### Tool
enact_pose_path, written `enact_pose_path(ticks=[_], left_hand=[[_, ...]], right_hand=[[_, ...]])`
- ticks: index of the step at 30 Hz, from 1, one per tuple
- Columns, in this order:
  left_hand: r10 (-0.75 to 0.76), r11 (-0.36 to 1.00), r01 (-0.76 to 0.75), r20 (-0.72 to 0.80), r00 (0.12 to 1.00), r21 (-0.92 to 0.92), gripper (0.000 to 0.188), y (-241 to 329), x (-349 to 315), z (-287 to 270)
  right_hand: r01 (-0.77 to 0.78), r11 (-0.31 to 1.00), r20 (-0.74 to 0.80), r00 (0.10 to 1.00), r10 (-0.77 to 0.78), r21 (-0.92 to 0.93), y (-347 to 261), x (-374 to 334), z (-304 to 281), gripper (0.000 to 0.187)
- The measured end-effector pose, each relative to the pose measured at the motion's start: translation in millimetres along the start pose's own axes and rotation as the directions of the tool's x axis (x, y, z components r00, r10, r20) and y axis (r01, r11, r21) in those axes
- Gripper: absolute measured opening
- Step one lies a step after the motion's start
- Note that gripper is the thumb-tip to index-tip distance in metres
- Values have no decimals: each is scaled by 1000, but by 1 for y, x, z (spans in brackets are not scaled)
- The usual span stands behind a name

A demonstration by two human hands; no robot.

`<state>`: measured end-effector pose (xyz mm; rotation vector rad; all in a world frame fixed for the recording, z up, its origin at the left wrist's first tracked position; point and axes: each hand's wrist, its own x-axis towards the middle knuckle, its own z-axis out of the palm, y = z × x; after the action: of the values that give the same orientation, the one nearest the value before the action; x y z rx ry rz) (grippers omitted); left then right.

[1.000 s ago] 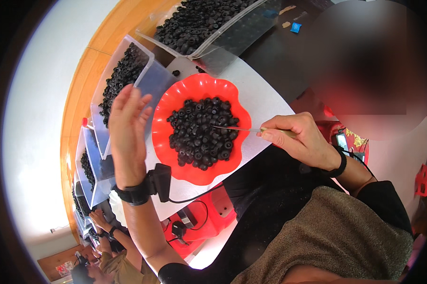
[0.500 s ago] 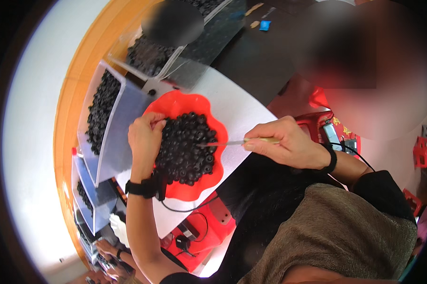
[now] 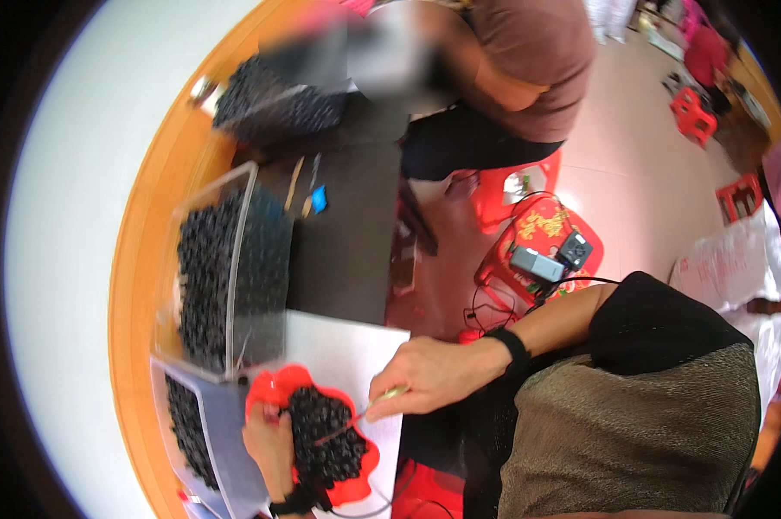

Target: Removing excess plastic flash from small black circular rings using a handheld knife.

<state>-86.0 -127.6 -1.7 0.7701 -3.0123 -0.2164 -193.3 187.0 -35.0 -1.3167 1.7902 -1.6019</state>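
A red scalloped tray (image 3: 280, 381) sits low on a white board (image 3: 326, 342), filled with small round black pieces (image 3: 330, 450), bead-like or berry-like. My left hand (image 3: 271, 445) rests at the tray's left side, thumb and fingers pinched together; whatever is between them is too small to make out. From the right, my right hand (image 3: 425, 376) grips a thin metal tool (image 3: 352, 423) by its pale yellowish handle. Its tip lies over the black pieces. Blur hides the tool's exact kind.
Clear plastic bins (image 3: 235, 285) of black pieces stand along the left wall. A dark table (image 3: 343, 251) bears a blue packet (image 3: 320, 199). Across it sits another person (image 3: 533, 69). A red stool (image 3: 542, 229) at right holds electronic devices and cables.
The view has swung, so tray and hands now appear lower in the picture and more of the co-worker and floor shows. Left pinch and right grip on the thin tool persist.
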Motion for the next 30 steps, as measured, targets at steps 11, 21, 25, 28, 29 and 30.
enact_pose_path(ticks=[11,21,25,28,29,30], left_hand=[[-106,423,218,191,976,-879,35,42,-75,-63],[280,-172,-221,-263,923,-960,17,75,-159,5],[532,57,31,57,845,-998,22,87,-185,34],[248,403,229,346,905,-886,18,99,-188,69],[60,525,316,405,912,-790,19,103,-189,83],[-375,239,860,774,510,-451,55,106,-176,99]], right_hand=[[84,983,-70,995,-74,162,-23,-4,3,51],[169,959,-29,986,-167,226,-22,-5,20,39],[257,915,-76,966,-246,310,-23,-12,33,46],[226,903,0,970,-243,364,-24,-24,43,43],[203,898,58,968,-245,391,-23,-29,47,38],[181,891,114,962,-249,416,-23,-33,50,34]])
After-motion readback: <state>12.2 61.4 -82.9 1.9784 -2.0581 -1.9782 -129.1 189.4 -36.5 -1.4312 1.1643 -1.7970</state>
